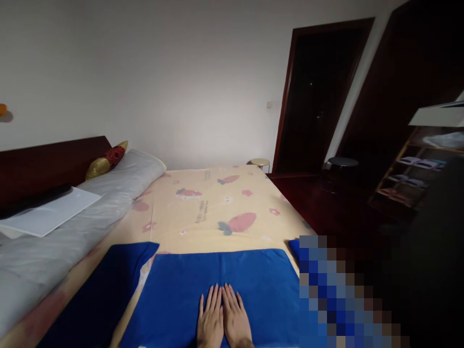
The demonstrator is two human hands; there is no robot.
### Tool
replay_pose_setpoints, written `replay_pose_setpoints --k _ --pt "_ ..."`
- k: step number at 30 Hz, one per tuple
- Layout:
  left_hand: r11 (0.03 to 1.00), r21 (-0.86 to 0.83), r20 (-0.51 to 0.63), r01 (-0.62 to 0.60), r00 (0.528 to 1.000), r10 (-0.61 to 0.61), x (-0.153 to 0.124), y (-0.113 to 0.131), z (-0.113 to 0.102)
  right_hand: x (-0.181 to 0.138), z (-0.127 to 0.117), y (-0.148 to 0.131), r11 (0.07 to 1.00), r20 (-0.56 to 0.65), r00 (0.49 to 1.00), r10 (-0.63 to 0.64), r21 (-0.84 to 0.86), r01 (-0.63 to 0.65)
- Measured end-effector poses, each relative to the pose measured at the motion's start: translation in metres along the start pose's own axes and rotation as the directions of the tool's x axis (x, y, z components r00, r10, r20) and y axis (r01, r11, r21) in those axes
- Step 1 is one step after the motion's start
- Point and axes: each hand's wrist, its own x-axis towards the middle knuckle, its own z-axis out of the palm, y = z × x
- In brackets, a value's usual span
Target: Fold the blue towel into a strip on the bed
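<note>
A blue cloth (174, 285) lies spread flat on the bed, its far edge fairly straight. Palm down on its middle rests my left hand (211, 319), fingers stretched out and pointing away from me. My right hand (235, 316) lies flat right beside it, the two touching or nearly so along the inner edges. Neither hand holds anything. To the left, a darker blue cloth (97, 285) lies on the bed, a narrow gap between it and the first cloth. Another bit of blue fabric (294, 247) shows at the right, partly hidden by a blurred patch.
Beneath the cloths is a yellow bedsheet (203, 227) printed with carrots. A grey quilt (116, 198) runs along the left, bearing a white board (54, 212) and a red-gold cushion (108, 159). Stools (260, 162), a door (319, 101) and a shelf rack (413, 164) stand beyond.
</note>
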Motion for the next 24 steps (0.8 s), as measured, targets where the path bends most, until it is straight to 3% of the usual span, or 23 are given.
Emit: replay_pose_setpoints --k 9,16,21,24 --pt "0.997 -0.066 0.098 0.040 0.995 -0.033 0.001 -0.001 0.006 0.001 0.012 0.012 0.999 0.036 0.999 -0.008 -0.034 0.009" --pt "0.999 -0.041 0.066 0.004 0.998 -0.002 0.003 -0.004 0.010 0.004 0.028 0.027 0.987 -0.105 0.989 -0.106 -0.129 0.092" --pt "0.998 0.063 0.053 -0.015 0.999 0.011 0.017 -0.016 0.021 0.027 0.069 0.062 0.913 -0.319 0.893 -0.319 -0.357 0.199" --pt "0.996 0.090 0.016 0.007 1.000 -0.008 0.021 -0.028 0.017 0.044 0.080 0.088 0.873 -0.385 0.840 -0.383 -0.448 0.192"
